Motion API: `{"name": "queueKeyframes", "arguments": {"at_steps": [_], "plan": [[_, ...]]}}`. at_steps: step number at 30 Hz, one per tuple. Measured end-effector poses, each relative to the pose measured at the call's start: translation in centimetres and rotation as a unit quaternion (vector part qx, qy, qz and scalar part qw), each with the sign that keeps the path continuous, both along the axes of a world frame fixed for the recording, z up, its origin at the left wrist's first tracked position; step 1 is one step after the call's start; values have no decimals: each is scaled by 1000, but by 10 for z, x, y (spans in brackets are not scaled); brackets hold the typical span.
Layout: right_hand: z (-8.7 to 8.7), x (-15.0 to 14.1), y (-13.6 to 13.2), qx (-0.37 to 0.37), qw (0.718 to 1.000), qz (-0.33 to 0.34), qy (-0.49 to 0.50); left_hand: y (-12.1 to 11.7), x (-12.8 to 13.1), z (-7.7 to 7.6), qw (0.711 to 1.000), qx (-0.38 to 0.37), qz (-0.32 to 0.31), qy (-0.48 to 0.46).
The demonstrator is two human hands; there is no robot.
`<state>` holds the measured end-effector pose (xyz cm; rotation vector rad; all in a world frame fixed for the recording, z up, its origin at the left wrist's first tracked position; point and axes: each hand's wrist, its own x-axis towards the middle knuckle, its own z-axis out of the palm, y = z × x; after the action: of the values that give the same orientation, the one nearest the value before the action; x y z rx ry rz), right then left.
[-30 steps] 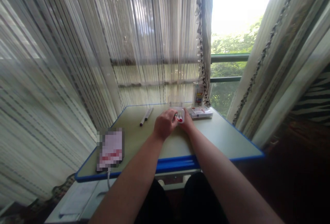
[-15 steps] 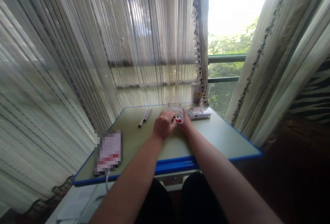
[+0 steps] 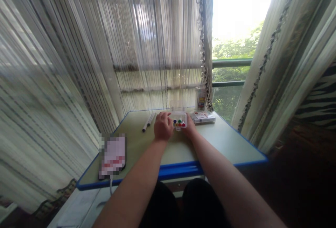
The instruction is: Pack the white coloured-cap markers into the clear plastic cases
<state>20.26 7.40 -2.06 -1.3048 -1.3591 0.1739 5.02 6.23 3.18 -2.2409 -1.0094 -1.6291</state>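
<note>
A small clear plastic box [image 3: 186,117] stands with its lid [image 3: 178,104] raised at the back. Inside lie several small round-topped pieces [image 3: 180,123] in red, green, blue and yellow; they are too small to name surely. My left hand [image 3: 163,126] is closed at the box's left side, fingers curled over that edge, with its fingertips partly hidden. On the opposite side my right hand [image 3: 189,127] grips the box's right wall, most of its fingers out of sight behind it.
Two markers [image 3: 148,123] lie left of the box. A flat clear case [image 3: 204,117] and an upright clear container [image 3: 201,102] are at the back right. A blurred pinkish object [image 3: 113,154] with a cable lies front left. Blue trim [image 3: 181,170] edges the table.
My left hand has drawn back from inside the box to its left side, uncovering more of the coloured pieces. The right hand stays at the box. The view has shifted slightly.
</note>
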Motion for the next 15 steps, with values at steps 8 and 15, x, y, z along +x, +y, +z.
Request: {"name": "queueKeyframes", "arguments": {"at_steps": [8, 15], "plan": [[2, -1, -6, -32, 999, -16, -8, 17, -6, -11, 990, -125, 65, -16], [7, -3, -11, -36, 999, -6, -6, 22, -7, -18, 943, -251, 148, 159]]}}
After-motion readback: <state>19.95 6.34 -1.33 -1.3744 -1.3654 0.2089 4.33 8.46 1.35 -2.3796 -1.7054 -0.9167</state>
